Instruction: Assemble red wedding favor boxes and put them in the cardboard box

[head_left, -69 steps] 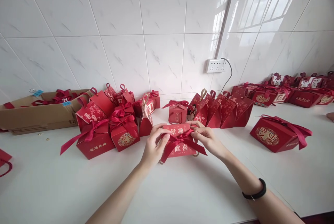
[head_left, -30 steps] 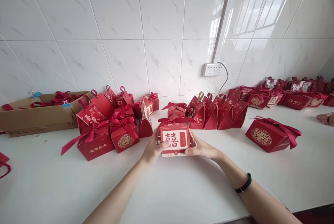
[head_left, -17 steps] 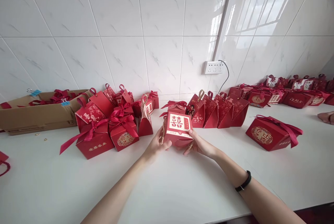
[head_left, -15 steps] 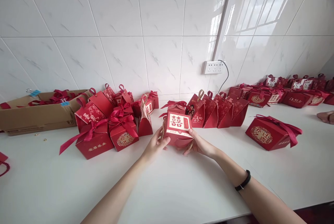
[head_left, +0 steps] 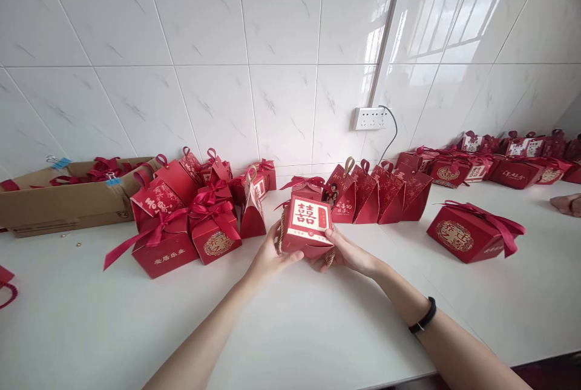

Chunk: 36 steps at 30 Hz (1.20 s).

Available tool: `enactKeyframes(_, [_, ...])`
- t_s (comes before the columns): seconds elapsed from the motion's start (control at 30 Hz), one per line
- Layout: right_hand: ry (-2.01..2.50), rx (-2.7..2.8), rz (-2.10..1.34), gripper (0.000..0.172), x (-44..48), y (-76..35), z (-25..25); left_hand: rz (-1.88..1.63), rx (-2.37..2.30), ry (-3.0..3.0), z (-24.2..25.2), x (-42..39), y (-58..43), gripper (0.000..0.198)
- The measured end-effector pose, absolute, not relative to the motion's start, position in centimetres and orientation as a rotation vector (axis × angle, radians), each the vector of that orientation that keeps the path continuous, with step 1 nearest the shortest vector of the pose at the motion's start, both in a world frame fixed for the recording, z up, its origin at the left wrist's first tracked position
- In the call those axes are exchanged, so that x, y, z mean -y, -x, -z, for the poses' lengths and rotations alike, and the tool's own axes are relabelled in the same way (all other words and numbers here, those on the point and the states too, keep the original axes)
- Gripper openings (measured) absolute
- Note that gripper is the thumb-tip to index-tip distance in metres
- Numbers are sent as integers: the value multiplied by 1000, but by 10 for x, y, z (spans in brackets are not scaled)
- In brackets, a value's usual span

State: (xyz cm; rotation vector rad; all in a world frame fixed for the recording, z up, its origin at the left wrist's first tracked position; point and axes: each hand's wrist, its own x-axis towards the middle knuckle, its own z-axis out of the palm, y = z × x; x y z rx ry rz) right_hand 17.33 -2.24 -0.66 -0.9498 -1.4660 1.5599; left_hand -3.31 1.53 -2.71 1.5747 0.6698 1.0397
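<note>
A small red gift box [head_left: 310, 220] with a cream label and gold-coloured rope handles is held between my two hands at the middle of the view. My left hand [head_left: 272, 254] grips its left side, by the rope, with the thumb at the lower front edge. On the right side, my right hand [head_left: 348, 252] is closed round the box, its thumb on the top edge. The fingers behind and under the box are partly hidden. Just behind it stands another red box [head_left: 305, 183] with a ribbon bow.
Left are grouped red gift boxes [head_left: 166, 252] and a cardboard box [head_left: 68, 205] of ribboned items. Triangular red boxes [head_left: 385, 195] stand in a row behind my right hand. One ribboned box [head_left: 469, 234] sits apart at right. Another person's hand [head_left: 567, 203] shows at the right edge.
The held box has turned and shifted very slightly, and my left thumb has slid toward its lower front edge. Both hands still hold it; the other boxes have stayed put.
</note>
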Motion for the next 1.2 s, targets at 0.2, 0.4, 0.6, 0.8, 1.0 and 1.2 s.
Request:
enactKeyframes(0.2, [901,1538,-1555,99,27,-169,5,-1228,-716,-1712,33,-13,31,110])
enactKeyframes(0.4, [850,1549,-1522,101,24,-168,10,-1291,-889,-1835,26,-8,32,88])
enactKeyframes(0.6, [792,1558,-1268,92,24,-168,7,-1203,-637,-1885,21,-10,35,86])
enactKeyframes(0.8, [802,1596,-1140,93,25,-168,4,-1045,-567,-1949,11,-5,45,68])
enactKeyframes(1.0, [855,1725,-983,101,21,-171,5,-1087,-803,-2053,13,-8,51,80])
enactKeyframes(1.2, [860,1729,-978,101,22,-170,5,-1126,-852,-2105,18,-11,52,103])
